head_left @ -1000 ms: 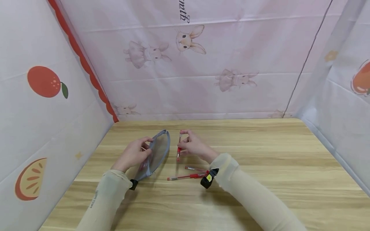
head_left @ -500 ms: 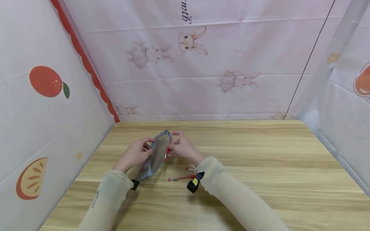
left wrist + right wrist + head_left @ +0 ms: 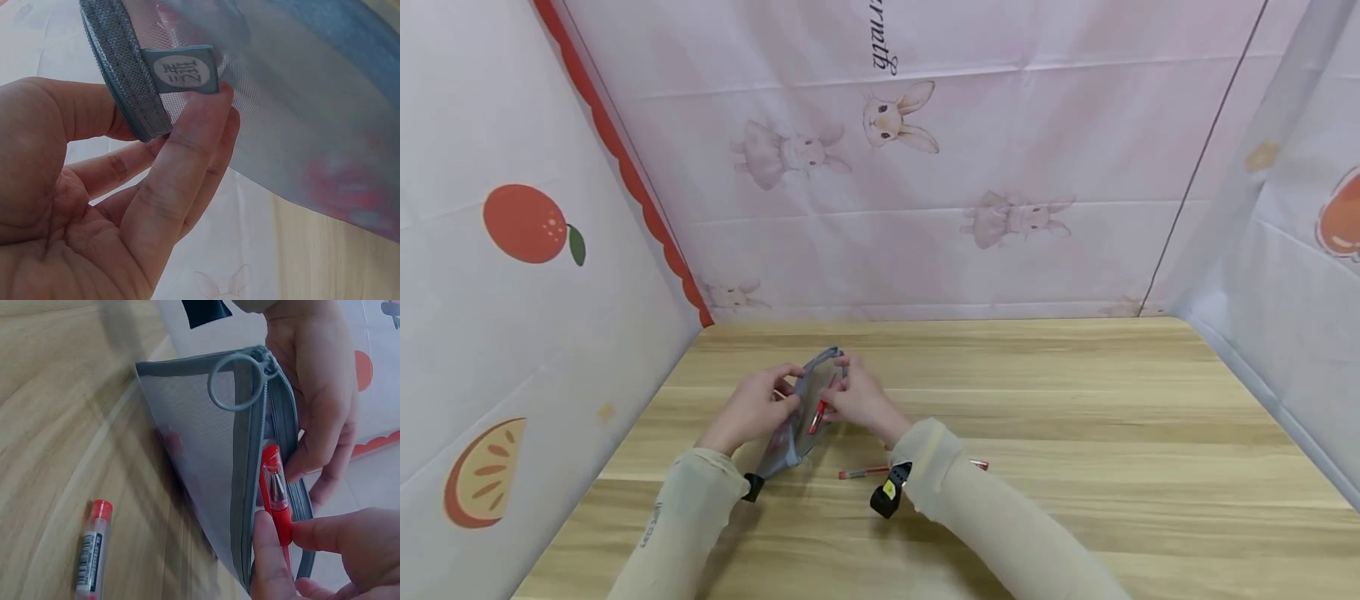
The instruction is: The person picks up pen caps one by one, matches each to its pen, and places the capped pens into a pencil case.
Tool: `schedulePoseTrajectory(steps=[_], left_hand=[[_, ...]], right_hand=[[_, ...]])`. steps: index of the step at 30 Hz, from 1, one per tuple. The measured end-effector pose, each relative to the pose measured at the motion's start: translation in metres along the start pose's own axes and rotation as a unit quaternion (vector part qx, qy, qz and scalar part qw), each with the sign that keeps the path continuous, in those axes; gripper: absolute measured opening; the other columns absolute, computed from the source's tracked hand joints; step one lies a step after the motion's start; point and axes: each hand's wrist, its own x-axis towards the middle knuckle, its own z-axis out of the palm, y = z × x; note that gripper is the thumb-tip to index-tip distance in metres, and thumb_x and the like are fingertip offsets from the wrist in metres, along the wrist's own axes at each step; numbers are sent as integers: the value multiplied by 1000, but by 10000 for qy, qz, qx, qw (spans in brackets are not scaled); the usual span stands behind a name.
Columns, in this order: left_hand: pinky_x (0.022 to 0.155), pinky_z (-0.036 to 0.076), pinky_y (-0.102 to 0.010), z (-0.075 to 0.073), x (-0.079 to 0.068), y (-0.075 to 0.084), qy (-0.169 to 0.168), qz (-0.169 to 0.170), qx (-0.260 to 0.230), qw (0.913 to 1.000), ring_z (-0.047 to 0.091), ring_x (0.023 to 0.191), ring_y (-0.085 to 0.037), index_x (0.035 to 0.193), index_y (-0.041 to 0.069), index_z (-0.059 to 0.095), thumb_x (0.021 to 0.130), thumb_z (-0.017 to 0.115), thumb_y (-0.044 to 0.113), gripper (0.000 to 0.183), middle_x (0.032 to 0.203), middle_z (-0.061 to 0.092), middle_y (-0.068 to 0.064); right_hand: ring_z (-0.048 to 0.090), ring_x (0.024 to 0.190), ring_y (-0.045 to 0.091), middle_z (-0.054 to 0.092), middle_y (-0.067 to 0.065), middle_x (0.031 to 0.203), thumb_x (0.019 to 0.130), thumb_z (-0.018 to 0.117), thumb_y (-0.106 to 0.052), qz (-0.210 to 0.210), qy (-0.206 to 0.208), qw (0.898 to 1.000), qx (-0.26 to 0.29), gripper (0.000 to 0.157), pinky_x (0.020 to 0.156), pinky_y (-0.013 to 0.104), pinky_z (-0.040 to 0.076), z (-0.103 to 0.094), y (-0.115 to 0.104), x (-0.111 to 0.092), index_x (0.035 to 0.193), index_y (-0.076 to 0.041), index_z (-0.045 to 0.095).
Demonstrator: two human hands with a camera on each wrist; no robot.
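A grey mesh zip pouch (image 3: 777, 454) stands with its mouth spread in the head view. My left hand (image 3: 754, 410) pinches one zippered edge; in the left wrist view its thumb and fingers (image 3: 178, 156) grip that edge beside a small fabric label (image 3: 184, 70). My right hand (image 3: 861, 403) pinches a red gel pen (image 3: 278, 503) between thumb and fingers. In the right wrist view the pen's capped end lies within the pouch's opening, between the two zip edges. A round pull ring (image 3: 236, 382) hangs at the zipper's end. Blurred red shapes show through the mesh.
A red pen (image 3: 862, 472) lies on the wooden table (image 3: 1075, 400) by my right wrist, and another pen end (image 3: 977, 464) shows past the sleeve. Printed cloth walls (image 3: 880, 242) enclose the table at the back and sides.
My right hand has moved left with the red gel pen, from beside the pouch into its mouth. My left hand keeps its hold on the pouch edge.
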Motion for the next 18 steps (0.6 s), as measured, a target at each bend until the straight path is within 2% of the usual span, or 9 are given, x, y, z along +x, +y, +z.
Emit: schedulePoseTrajectory(steps=[8, 13, 18], left_hand=[[70, 59, -34, -1, 0, 0, 8, -16, -36, 10000, 70, 85, -22, 145, 6, 60, 102, 62, 9, 43, 114, 73, -19], [71, 59, -34, -1, 1, -1, 7, -4, -19, 10000, 70, 85, -21, 143, 7, 61, 102, 62, 9, 42, 113, 74, -18], [72, 59, -34, -2, 1, 0, -10, -27, 29, 10000, 69, 86, -22, 143, 7, 61, 102, 62, 10, 41, 113, 73, -18]], right_hand=[[67, 70, 19, 58, 7, 90, 104, 66, 0, -1, -8, 10000, -97, 62, 75, 34, 66, 5, -2, -1, 157, 1, 35], [65, 67, 17, 58, 6, 86, 104, 66, -1, 12, -60, 10000, -72, 57, 73, 32, 66, 5, -2, -2, 154, -1, 39], [66, 68, 16, 60, 6, 90, 103, 67, -2, 21, -99, 9998, -175, 54, 73, 31, 66, 3, -3, -4, 152, -4, 43]])
